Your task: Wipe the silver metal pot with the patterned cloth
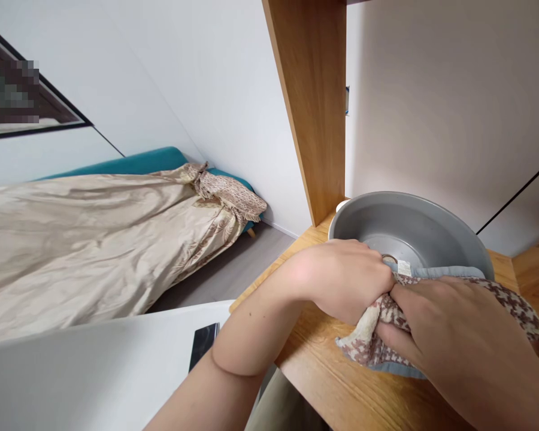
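Both hands meet on a brown-and-white houndstooth cloth (518,308) with blue-grey edging and a small white label. My left hand (353,278) is closed, its fingers pressed against the cloth near the front rim of a grey basin (408,209). Touching it from the right, my right hand (449,326) grips a bunched fold of the same cloth, thumb below. The cloth lies partly over the basin's rim and partly on the wooden tabletop (314,353). Much of the fingers of both hands is hidden. A round brown-edged item inside the basin is mostly covered.
An upright wooden panel (314,108) rises behind the tabletop. At left, a teal sofa (157,158) lies under a beige cover (94,239). A black phone-like object (203,344) rests on a white surface (117,365) beside my left forearm.
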Demonstrator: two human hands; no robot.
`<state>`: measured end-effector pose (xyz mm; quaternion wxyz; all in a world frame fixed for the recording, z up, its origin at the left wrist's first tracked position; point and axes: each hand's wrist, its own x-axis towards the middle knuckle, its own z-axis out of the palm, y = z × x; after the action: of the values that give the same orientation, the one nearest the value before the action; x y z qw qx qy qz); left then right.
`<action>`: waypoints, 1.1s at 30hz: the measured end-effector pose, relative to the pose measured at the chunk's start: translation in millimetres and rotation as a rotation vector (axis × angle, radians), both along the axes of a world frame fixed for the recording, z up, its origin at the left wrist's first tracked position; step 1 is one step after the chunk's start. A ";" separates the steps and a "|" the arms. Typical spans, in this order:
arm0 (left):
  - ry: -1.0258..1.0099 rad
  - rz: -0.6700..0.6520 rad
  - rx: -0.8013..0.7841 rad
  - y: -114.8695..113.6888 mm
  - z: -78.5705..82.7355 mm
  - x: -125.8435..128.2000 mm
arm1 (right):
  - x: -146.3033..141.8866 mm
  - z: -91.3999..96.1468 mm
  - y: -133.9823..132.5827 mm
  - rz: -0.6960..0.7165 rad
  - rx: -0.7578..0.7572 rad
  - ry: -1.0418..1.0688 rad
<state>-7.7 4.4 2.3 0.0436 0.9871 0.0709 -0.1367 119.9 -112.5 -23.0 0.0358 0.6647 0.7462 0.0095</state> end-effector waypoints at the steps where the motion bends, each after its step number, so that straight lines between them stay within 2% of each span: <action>1: -0.003 -0.004 0.001 0.0 -0.1 -0.1 | 0.9 -1.8 -0.7 0.013 0.024 0.008; 8: 0.005 -0.001 0.001 -0.5 0.0 0.0 | 4.9 -8.7 -1.4 0.061 0.144 0.012; 16: -0.013 0.007 -0.028 -0.6 2.4 0.0 | 5.8 -5.7 -1.7 0.075 0.163 0.043; 23: -0.018 0.015 -0.030 -0.3 1.6 0.6 | 7.3 -10.8 -1.6 0.131 0.308 0.066; 28: -0.011 0.015 -0.028 -0.4 0.7 0.3 | 7.7 -10.9 -2.9 0.136 0.281 0.062; 33: -0.014 0.020 -0.025 0.5 -0.7 -0.3 | 9.2 -13.2 -2.9 0.181 0.321 0.098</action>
<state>-8.0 5.0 1.5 0.0577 0.9866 0.0788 -0.1305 129.1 -115.4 -36.2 -0.1083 0.5916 0.7928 0.0992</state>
